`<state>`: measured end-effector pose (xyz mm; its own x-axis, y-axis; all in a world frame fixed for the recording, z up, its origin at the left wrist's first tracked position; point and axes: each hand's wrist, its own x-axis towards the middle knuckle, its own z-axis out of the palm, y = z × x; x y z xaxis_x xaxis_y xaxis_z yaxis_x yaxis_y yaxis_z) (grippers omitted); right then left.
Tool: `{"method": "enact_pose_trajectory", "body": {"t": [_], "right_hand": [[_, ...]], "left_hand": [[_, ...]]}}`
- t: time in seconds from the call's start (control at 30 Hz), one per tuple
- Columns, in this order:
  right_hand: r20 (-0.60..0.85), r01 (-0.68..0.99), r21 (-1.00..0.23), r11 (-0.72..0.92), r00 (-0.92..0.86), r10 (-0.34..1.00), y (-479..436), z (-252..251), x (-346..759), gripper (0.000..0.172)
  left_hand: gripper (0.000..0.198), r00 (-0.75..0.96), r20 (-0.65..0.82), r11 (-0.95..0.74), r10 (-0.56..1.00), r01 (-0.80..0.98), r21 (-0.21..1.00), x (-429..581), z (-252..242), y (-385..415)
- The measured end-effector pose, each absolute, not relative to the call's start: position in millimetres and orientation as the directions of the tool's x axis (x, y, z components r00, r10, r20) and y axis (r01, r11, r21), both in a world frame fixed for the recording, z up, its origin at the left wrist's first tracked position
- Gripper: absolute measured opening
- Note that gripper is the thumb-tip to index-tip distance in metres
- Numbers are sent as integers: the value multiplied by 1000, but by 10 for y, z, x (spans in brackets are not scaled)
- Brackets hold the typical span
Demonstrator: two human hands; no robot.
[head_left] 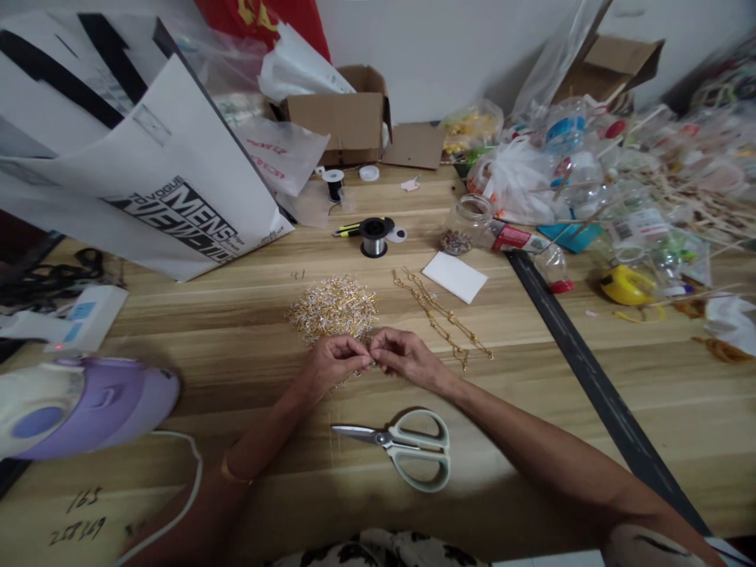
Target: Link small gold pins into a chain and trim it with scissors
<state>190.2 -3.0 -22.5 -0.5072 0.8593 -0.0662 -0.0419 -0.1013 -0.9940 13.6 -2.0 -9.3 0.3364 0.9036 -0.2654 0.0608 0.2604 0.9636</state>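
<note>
My left hand [338, 361] and my right hand [407, 358] meet fingertip to fingertip over the table. Both are closed in a pinch, and whatever small piece sits between the fingers is too tiny to name. Just beyond them lies a heap of small gold and clear beaded bits [334, 305]; a few bits show beneath my left hand. To the right of my hands two gold beaded chains [440, 315] are laid out side by side. Closer to me rest scissors [402, 445] with pale handles, blades pointing left.
Beyond the heap stand a wire spool [374, 238] and a yellow-black cutter [348, 228]. A white card [454, 276] and a jar of beads [464, 228] are at the right. A purple appliance [112, 405], a white bag [177, 173] and a cardboard box [336, 122] surround the workspace.
</note>
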Motion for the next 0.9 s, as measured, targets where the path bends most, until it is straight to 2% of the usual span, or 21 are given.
{"method": "enact_pose_trajectory", "body": {"t": [0.4, 0.53, 0.7, 0.9], "right_hand": [[-33, 10, -999, -32, -478, 877, -72, -250, 1889, 31], [86, 106, -983, 148, -446, 891, -99, -243, 1896, 25], [314, 182, -878, 443, -478, 820, -108, -211, 1917, 16], [387, 200, -810, 552, -525, 758, -114, -232, 1925, 14]], "left_hand": [[24, 358, -247, 255, 901, 25, 967, 125, -125, -20], [23, 353, -237, 248, 905, 15, 969, 106, -161, -19], [23, 341, -227, 248, 912, -20, 968, 82, -196, -17], [22, 328, -227, 248, 917, -24, 969, 83, -180, -7]]}}
